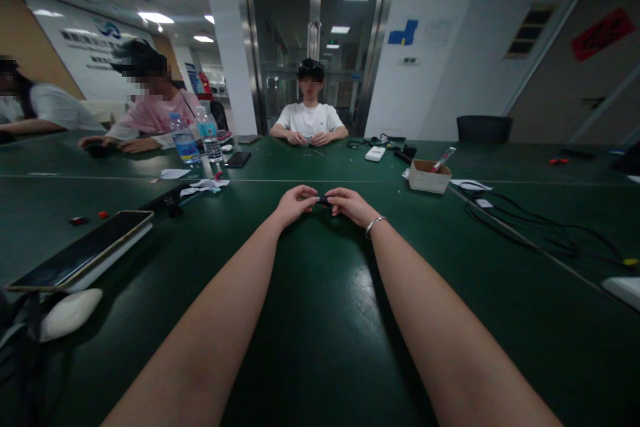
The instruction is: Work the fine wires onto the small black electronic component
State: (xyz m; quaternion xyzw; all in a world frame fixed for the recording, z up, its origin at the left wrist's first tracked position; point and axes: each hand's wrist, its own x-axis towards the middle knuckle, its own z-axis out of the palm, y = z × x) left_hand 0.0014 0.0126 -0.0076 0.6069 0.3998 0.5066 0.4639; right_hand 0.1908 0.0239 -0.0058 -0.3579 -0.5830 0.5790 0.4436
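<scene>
Both my arms reach forward over the dark green table (320, 320). Between my fingertips is a small dark object (324, 201), too small and too covered by fingers to name. My left hand (296, 205) pinches its left end, where a pale bit shows at the fingertips. From the other side my right hand (350, 204) closes thumb and fingers on its right end. A silver bracelet (375, 227) circles my right wrist. The hands almost meet, just above or on the tabletop; I cannot tell which.
At the left lie a phone on a white box (85, 250) and paper scraps (205, 187). Water bottles (185, 141) stand farther back. A small box (429, 177) with a pen-like item and black cables (535, 220) are at the right. A person (310, 117) sits opposite; others sit left.
</scene>
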